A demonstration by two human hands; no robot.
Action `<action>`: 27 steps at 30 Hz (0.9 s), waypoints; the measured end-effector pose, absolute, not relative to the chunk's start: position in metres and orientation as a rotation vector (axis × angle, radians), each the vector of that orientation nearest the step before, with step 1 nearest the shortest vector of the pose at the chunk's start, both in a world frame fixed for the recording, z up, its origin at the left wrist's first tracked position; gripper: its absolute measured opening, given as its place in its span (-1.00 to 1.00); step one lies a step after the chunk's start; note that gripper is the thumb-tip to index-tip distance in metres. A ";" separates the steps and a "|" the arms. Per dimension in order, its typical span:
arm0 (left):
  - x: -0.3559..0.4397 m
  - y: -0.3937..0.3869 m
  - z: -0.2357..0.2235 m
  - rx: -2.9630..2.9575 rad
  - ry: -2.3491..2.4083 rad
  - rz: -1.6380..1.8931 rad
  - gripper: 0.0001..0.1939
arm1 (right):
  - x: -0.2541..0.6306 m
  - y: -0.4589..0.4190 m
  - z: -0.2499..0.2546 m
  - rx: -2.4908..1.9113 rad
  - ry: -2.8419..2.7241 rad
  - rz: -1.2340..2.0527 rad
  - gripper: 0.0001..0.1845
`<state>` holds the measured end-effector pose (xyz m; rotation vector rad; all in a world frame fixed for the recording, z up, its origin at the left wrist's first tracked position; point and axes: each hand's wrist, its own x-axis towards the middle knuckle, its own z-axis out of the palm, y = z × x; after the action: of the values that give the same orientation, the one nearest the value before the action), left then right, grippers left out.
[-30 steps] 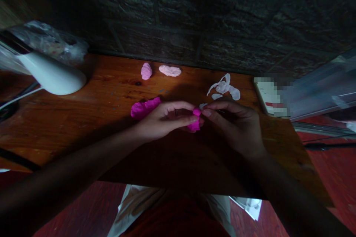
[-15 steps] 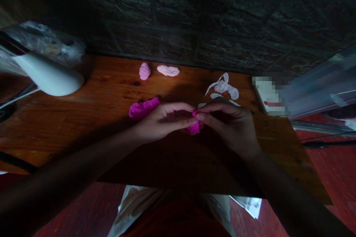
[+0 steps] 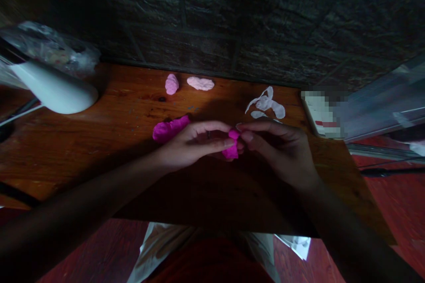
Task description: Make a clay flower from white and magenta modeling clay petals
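The fingers of the left hand (image 3: 186, 147) are closed on a small bright pink piece (image 3: 234, 134), pinched between thumb and forefinger. The right hand (image 3: 287, 150) has its thumb and forefinger nearly together at the piece's right edge; whether they grip it cannot be told. A larger bright pink lump (image 3: 169, 129) lies to the left of the fingers, its near end partly covered by the left hand. Beyond the fingers, towards the wall (image 3: 209, 53), sit a pink lump (image 3: 171, 84) and a paler lump (image 3: 200, 83). White scraps (image 3: 264, 103) lie beyond the right fingers, which hide some of them. A phone (image 3: 320, 112), blurred out in part, lies farther right. Well to the left of the fingers stands a white lamp base (image 3: 63, 90).

Under the fingers is a brown wooden table (image 3: 83, 146), in shadow on the near side; red floor (image 3: 86, 247) shows past its edges. Far left, behind the lamp base, is a clear plastic bag (image 3: 73, 55), its contents too dim to make out.
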<state>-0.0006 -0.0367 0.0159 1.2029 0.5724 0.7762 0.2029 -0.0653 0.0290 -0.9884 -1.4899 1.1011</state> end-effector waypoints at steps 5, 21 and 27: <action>-0.001 -0.037 0.016 1.228 0.590 0.761 -0.78 | 0.203 -0.062 0.029 -1.069 -1.376 1.205 -0.89; -0.001 -0.035 0.015 1.252 0.582 0.756 -0.79 | 0.201 -0.060 0.027 -1.025 -1.349 1.327 -0.89; -0.002 -0.035 0.014 1.267 0.623 0.767 -0.78 | 0.201 -0.061 0.027 -1.051 -1.375 1.311 -0.88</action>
<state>-0.0021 -0.0348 0.0143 1.2665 0.6227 0.7672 0.2011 -0.0608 0.0268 -1.0512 -1.3752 1.3106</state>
